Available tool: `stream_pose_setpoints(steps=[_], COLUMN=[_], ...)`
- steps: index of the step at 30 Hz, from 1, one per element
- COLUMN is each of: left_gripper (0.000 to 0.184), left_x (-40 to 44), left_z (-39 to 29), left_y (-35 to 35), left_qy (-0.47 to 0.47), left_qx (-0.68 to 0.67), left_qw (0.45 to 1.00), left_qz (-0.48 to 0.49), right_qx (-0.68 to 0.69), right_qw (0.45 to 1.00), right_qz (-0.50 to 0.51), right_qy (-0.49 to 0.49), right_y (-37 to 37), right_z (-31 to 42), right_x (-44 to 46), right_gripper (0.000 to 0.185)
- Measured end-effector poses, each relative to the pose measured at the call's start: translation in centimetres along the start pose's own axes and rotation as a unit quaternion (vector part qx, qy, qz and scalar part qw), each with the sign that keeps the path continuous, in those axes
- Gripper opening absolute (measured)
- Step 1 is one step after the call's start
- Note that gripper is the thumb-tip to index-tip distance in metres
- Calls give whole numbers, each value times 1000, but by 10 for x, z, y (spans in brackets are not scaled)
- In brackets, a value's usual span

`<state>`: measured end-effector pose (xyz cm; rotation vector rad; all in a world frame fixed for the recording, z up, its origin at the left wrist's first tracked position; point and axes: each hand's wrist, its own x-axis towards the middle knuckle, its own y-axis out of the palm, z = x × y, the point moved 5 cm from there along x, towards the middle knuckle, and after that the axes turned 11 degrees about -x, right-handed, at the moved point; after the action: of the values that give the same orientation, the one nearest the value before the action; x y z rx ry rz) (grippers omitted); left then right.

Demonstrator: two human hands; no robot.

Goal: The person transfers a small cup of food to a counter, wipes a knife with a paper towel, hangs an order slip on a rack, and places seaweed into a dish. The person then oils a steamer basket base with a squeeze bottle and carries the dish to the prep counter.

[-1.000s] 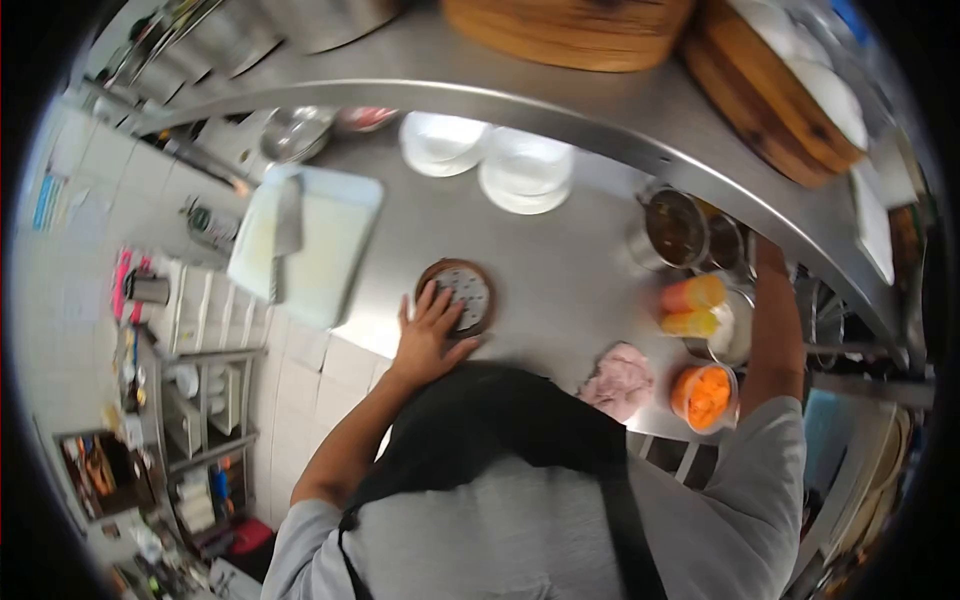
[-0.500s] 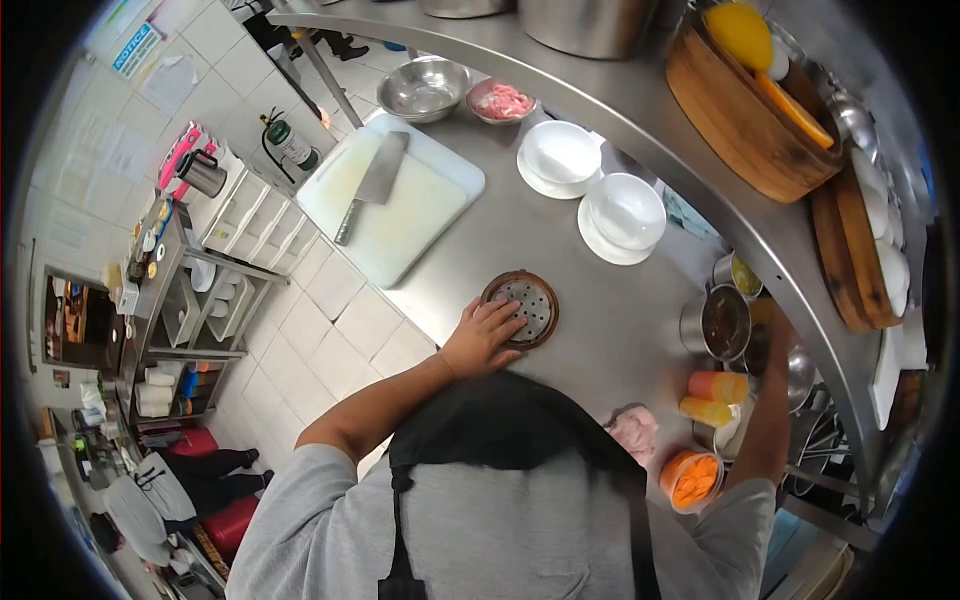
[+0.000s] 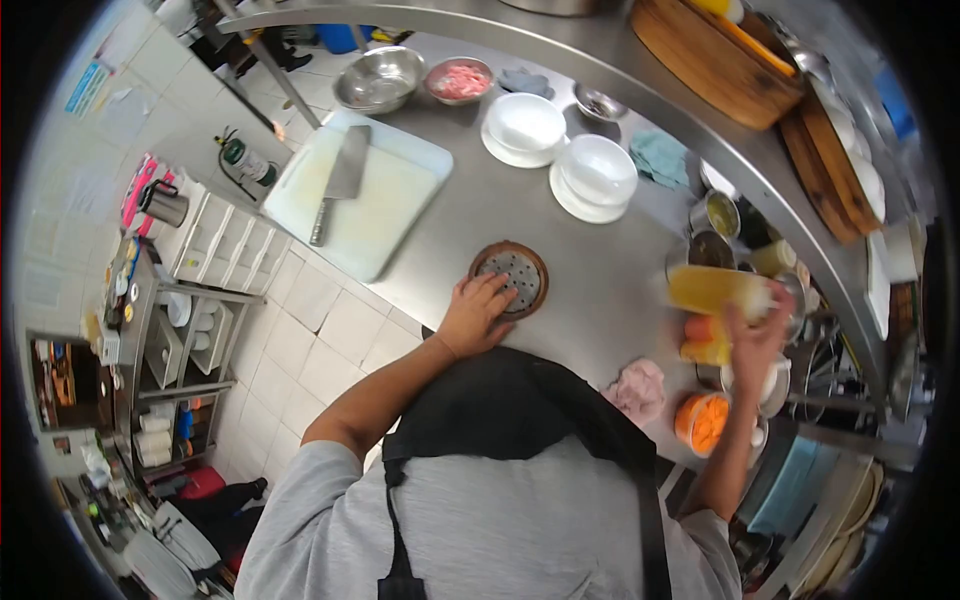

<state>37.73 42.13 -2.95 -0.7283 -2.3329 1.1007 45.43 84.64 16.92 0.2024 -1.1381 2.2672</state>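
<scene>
A small round steamer basket (image 3: 524,268) with a brown rim and a perforated liner sits on the steel counter near my body. My left hand (image 3: 474,314) rests flat over its left side, fingers stretched onto the liner. At the right, my right hand (image 3: 757,338) grips a squeeze bottle of yellow liquid (image 3: 708,289). The bottle is tilted nearly sideways and smeared by motion. Below it stand orange and yellow containers (image 3: 706,350). A tub of orange pieces (image 3: 703,422) and a crumpled pink cloth (image 3: 637,390) lie nearer my body.
A cleaver (image 3: 347,165) lies on a white cutting board (image 3: 410,205) at the left. Two white bowls (image 3: 597,168) (image 3: 526,122) on plates stand toward the back, near a bowl of pink meat (image 3: 460,82). A steel shelf (image 3: 590,62) overhangs the counter. Metal pots (image 3: 712,250) crowd the right.
My right hand has come back from the far right and now holds up the yellow squeeze bottle. My left hand stays on the steamer basket. The whole view has shifted slightly.
</scene>
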Motion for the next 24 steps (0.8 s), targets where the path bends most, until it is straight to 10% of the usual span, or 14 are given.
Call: stream_pose_setpoints(steps=[5,15,19,24], left_gripper=[75,76,77,72], left_x=[-1,-5,-9,-60], left_z=[-4,2,-4,5], left_y=[-9,-14,-24,-46], left_qy=[9,23,-3,-15], left_qx=[-14,-56,-61,-137], left_qw=[1000,997,998,986], left_qz=[21,56,25,-94], right_qx=[-101,106,-37,-244], right_qw=[981,987,966,800], right_qz=[165,47,256,546], right_qy=[-10,115,28,-48], right_y=[89,202,212,216], right_z=[25,3,49,98], right_x=[-111,-164,-101,-78], right_gripper=[74,87,86,86])
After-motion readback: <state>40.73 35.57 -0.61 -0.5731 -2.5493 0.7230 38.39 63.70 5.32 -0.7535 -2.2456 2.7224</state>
